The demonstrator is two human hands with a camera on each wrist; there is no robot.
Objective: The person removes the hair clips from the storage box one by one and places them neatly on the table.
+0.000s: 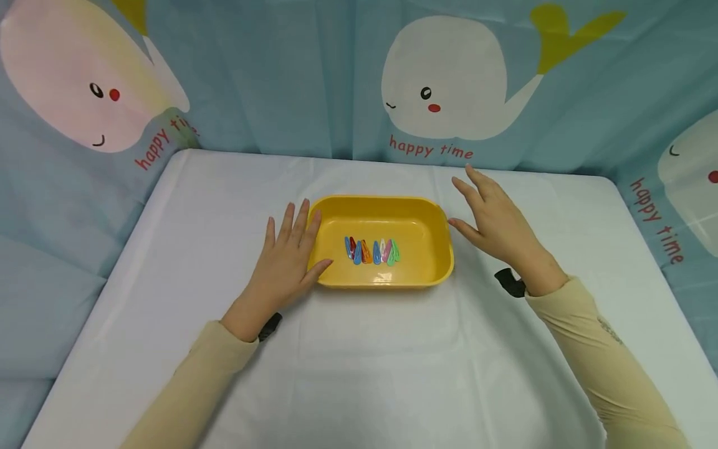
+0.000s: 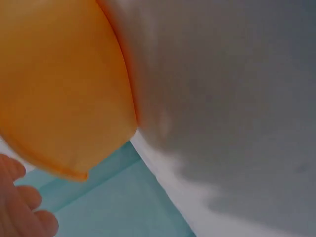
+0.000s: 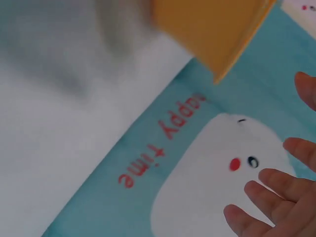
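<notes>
A yellow plastic tray (image 1: 387,284) stands on the white table, and a row of several colored snap hair clips (image 1: 366,252) lies on its floor, in blue, red, orange, white, pink and green. My left hand (image 1: 286,262) is at the tray's left end with fingers spread and straight; whether it touches the rim I cannot tell. At the right end, my right hand (image 1: 499,218) hovers beside the tray with its fingers extended and nothing held. In the left wrist view the tray's outer wall (image 2: 64,89) fills the upper left; the right wrist view shows another tray corner (image 3: 212,29).
White cloth covers the table (image 1: 359,374). Behind it and at both sides hangs a blue curtain (image 1: 291,75) printed with whales and the words "happy time". A black band (image 1: 510,282) shows at the right wrist, and another black piece (image 1: 270,327) at the left.
</notes>
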